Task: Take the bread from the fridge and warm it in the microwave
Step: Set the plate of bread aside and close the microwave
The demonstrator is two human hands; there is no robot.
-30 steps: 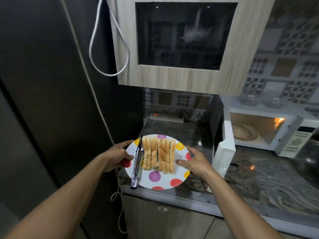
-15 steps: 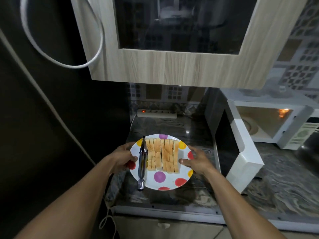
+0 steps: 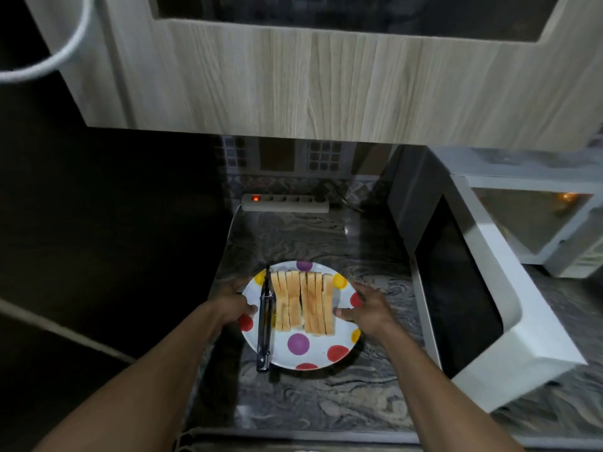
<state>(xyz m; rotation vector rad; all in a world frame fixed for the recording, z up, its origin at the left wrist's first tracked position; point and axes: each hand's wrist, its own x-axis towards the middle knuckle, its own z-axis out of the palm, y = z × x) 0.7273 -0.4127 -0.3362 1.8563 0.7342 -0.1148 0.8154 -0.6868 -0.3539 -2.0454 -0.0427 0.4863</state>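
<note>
Several bread slices [image 3: 303,303] stand on edge in a row on a white plate [image 3: 316,352] with coloured dots. Metal tongs [image 3: 265,324] lie along the plate's left side. My left hand [image 3: 233,305] grips the plate's left rim and my right hand [image 3: 367,308] holds its right rim. The plate is low over the dark marbled counter [image 3: 326,396]; whether it touches the counter I cannot tell. The white microwave [image 3: 535,223] stands at the right, lit inside, its door [image 3: 473,305] swung open toward me.
A wood-grain wall cabinet [image 3: 310,76] hangs low overhead. A power strip [image 3: 285,203] with a red light lies at the counter's back. A dark tall surface fills the left side, with a white cable [image 3: 49,60] looping near it.
The plate, held in both hands, has come forward over the counter and lower. The view has moved closer and tilted down, so the cabinet now fills the top.
</note>
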